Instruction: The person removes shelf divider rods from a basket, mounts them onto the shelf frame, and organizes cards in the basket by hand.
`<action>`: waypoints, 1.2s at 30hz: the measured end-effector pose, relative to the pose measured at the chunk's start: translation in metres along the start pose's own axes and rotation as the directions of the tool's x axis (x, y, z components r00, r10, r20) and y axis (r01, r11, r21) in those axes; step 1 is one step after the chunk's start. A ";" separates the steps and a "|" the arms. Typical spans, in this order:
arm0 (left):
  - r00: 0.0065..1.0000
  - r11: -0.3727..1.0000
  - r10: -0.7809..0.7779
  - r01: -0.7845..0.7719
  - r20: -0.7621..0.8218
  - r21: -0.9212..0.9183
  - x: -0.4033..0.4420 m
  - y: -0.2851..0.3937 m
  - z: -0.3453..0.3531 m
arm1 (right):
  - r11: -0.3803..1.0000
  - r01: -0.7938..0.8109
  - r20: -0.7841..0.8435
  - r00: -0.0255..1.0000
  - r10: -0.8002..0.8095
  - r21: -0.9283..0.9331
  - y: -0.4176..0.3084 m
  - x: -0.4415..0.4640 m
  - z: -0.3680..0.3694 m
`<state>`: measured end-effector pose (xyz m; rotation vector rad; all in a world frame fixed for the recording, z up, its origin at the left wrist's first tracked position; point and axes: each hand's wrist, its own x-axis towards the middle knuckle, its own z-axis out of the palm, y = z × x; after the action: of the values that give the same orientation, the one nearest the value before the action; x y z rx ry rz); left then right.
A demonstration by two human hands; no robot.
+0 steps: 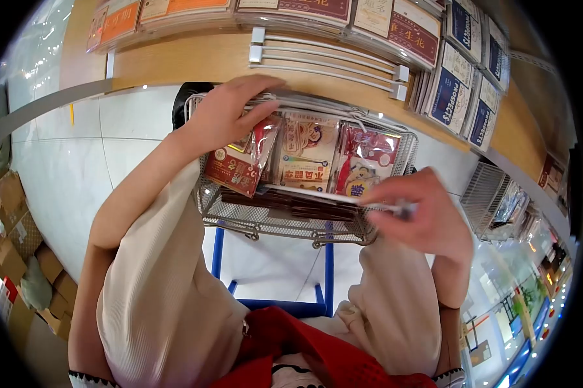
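Observation:
A wire mesh basket point(226, 224) sits between my knees, holding plastic-wrapped packets. A red packet point(236, 169) leans at its left, a cream packet point(309, 145) stands in the middle and a pink-red packet point(369, 155) at the right. Dark brown packet edges point(291, 205) show nearer me. My left hand point(233, 113) reaches over the basket's far left corner, thumb and fingers apart, just above the red packet. Blurred by motion, my right hand point(421, 210) is closed at the near right side around the end of a thin pale rod point(317, 194) lying across the packets.
A wooden shelf point(175, 58) runs along the far side, with white rails point(323, 58), orange and maroon boxes point(401, 32) and blue-and-white boxes point(456, 94). Another mesh basket point(492, 194) is at right. Cardboard boxes point(10, 200) lie at left. A blue stool frame point(285, 307) stands below.

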<state>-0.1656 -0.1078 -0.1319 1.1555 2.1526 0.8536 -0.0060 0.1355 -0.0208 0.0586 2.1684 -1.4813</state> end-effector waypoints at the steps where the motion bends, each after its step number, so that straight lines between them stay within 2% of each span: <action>1: 0.997 0.994 0.077 -0.079 -0.029 -0.069 0.001 0.004 -0.002 | 0.997 0.003 -0.043 0.999 0.000 0.075 -0.003 -0.005 -0.011; 2: 0.986 0.978 0.154 -0.161 -0.063 -0.134 0.003 0.009 -0.005 | 0.977 -0.107 -0.027 0.993 0.114 0.182 -0.010 -0.010 -0.027; 3: 0.981 0.938 0.196 -0.190 -0.010 -0.289 0.004 0.020 -0.011 | 0.935 -0.214 0.000 0.975 0.224 0.283 -0.013 -0.013 -0.040; 6: 0.948 0.891 0.218 -0.098 0.230 -0.443 0.010 0.053 -0.012 | 0.726 0.042 -0.083 0.996 0.020 0.686 0.010 -0.009 -0.059; 7: 0.959 0.877 0.208 -0.097 0.190 -0.471 0.009 0.058 -0.002 | 0.624 0.093 -0.087 0.995 -0.041 0.776 0.014 -0.001 -0.062; 9: 0.931 0.807 0.113 0.118 0.348 -0.579 0.014 0.055 0.002 | 0.380 0.175 -0.123 0.980 -0.158 0.908 0.019 0.017 -0.064; 10: 0.901 0.757 0.076 0.227 0.428 -0.612 0.015 0.053 0.004 | 0.390 0.257 -0.243 0.966 -0.086 0.884 0.018 0.029 -0.056; 12: 0.926 0.596 0.050 0.274 0.375 -0.755 0.012 0.046 0.013 | 0.429 0.409 -0.473 0.879 0.051 0.806 0.010 0.056 -0.027; 13: 0.937 0.507 0.034 0.283 0.347 -0.814 0.012 0.043 0.017 | 0.644 0.338 -0.498 0.864 0.078 0.686 0.011 0.066 -0.013; 14: 0.928 0.507 0.008 0.318 0.373 -0.801 0.012 0.044 0.019 | 0.816 0.241 -0.530 0.843 0.092 0.525 0.014 0.074 -0.001; 16: 0.907 0.511 -0.046 0.381 0.418 -0.771 0.010 0.053 0.023 | 0.805 0.221 -0.498 0.861 0.104 0.551 0.029 0.085 0.022; 17: 0.892 0.638 -0.043 0.371 0.450 -0.675 0.010 0.057 0.021 | 0.799 0.207 -0.480 0.870 0.113 0.565 0.033 0.087 0.026; 20: 0.973 0.720 0.105 0.067 0.204 -0.690 0.008 0.045 0.039 | 0.723 0.207 -0.484 0.852 0.197 0.659 0.027 0.083 0.012; 21: 0.974 0.690 0.039 0.134 0.221 -0.711 0.012 0.043 0.031 | 0.723 0.254 -0.522 0.836 0.171 0.643 0.024 0.080 0.000; 24: 0.991 0.518 -0.129 0.090 0.026 -0.851 0.025 0.034 0.005 | 0.934 0.074 -0.506 0.854 0.123 0.350 0.001 0.075 -0.033; 25: 0.986 0.477 -0.165 0.069 -0.012 -0.876 0.028 0.033 -0.004 | 0.959 -0.022 -0.502 0.849 0.167 0.282 -0.003 0.078 -0.033; 27: 0.965 0.396 -0.249 0.026 -0.080 -0.918 0.031 0.031 -0.018 | 0.996 0.034 -0.556 0.828 -0.071 -0.076 0.010 0.085 -0.026; 28: 0.956 0.445 -0.270 0.019 -0.114 -0.895 0.032 0.032 -0.022 | 0.967 0.052 -0.549 0.815 -0.186 -0.250 0.018 0.089 -0.021; 29: 0.946 0.491 -0.291 0.017 -0.146 -0.871 0.033 0.033 -0.023 | 0.942 0.073 -0.522 0.817 -0.244 -0.327 0.022 0.092 -0.018; 31: 0.942 0.529 -0.272 -0.022 -0.194 -0.848 0.033 0.029 -0.025 | 0.916 0.118 -0.488 0.817 -0.309 -0.384 0.032 0.097 -0.010; 32: 0.953 0.595 -0.246 0.005 -0.176 -0.804 0.032 0.022 -0.024 | 0.900 0.136 -0.469 0.816 -0.338 -0.413 0.034 0.097 -0.007; 34: 0.972 0.716 -0.191 0.043 -0.136 -0.696 0.029 0.009 -0.025 | 0.909 0.105 -0.407 0.869 -0.281 -0.404 0.036 0.098 -0.003; 36: 0.967 0.730 -0.255 0.172 -0.029 -0.661 0.020 0.005 -0.029 | 0.915 0.079 -0.349 0.909 -0.229 -0.396 0.043 0.099 0.005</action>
<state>-0.1931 -0.0965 -0.1128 0.4888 1.7704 1.4404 -0.0767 0.1245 -0.1018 0.0491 2.8101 -1.1812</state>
